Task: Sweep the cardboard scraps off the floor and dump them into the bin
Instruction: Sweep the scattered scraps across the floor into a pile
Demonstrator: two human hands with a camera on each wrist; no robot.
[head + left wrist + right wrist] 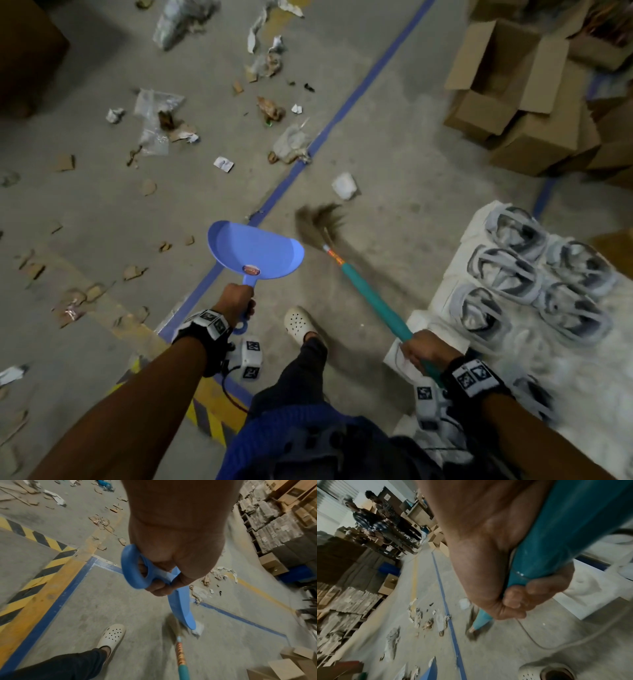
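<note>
Both forearms fill the bottom of the head view, each wearing a tagged wrist rig. Left hand (238, 301) is wrapped round the handle of the blue dustpan (255, 248); in the left wrist view the fingers (160, 589) are curled under the handle next to its hanging ring. Pan is carried off the floor, mouth pointing forward-left, nothing seen inside it. Right hand (423, 351) is fisted round the teal handle of the broom (373, 301), fingers closed over the shaft in the right wrist view. Broom's long axis runs from the right hand forward and left down to the blurred bristles (318, 221), which are low, near the blue floor line (342, 116).

Cardboard scraps (65, 162) are scattered over the concrete floor (394, 144) ahead and to the left, beyond the blue line, mixed with crumpled paper and plastic wrap. More brown pieces lie at the far left near the yellow-black hazard stripe (212, 411). Nearest item to the bristles is a white crumpled wad (344, 185), just ahead of them on the right side of the line.

No bin can be picked out in any view. Sweeping is judged barely begun: litter is still spread out. Key relation: debris lies forward-left of both hands, on the dustpan side, so the broom would have to reach across the line. Left hand is nearer the scraps. A white clog (299, 323) is planted between the arms; open cardboard boxes (507, 82) sit at upper right.
</note>
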